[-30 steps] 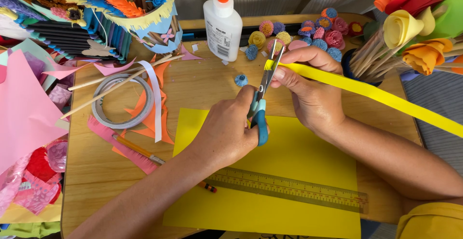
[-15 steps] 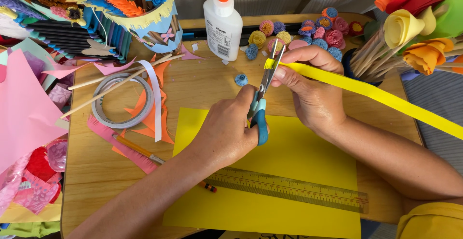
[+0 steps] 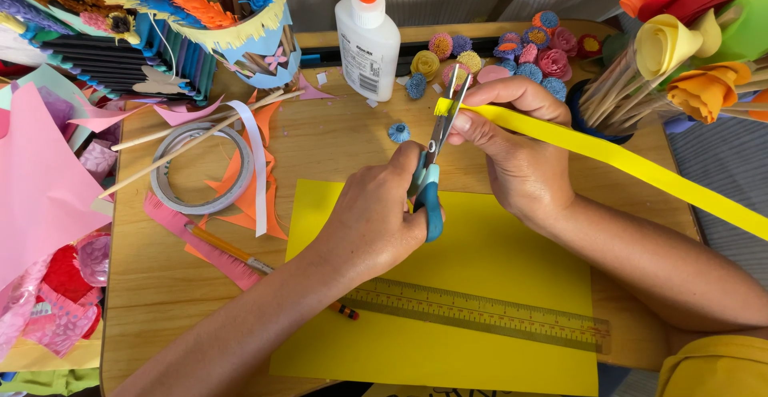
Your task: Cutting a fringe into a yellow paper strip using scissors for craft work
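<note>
My left hand point(image 3: 376, 221) grips blue-handled scissors point(image 3: 432, 173), blades pointing away from me. The blades meet the near end of a long yellow paper strip point(image 3: 632, 165), whose tip is cut into a fine fringe. My right hand point(image 3: 512, 149) pinches that strip close to the blades; the strip runs off to the right edge. Both hands hover over a yellow paper sheet point(image 3: 480, 285) on the wooden table point(image 3: 320, 137). A clear ruler point(image 3: 488, 313) lies across the sheet.
A white glue bottle point(image 3: 368, 41) stands at the back. Small rolled paper flowers point(image 3: 520, 53) lie beside it, one blue flower point(image 3: 398, 132) near the scissors. Tape roll point(image 3: 200, 169), pencil point(image 3: 256, 265), orange and pink scraps at left. Paper roses on sticks point(image 3: 680, 45) at right.
Hardly anything differs: the scissors stay at the strip's fringed end and both hands keep their places.
</note>
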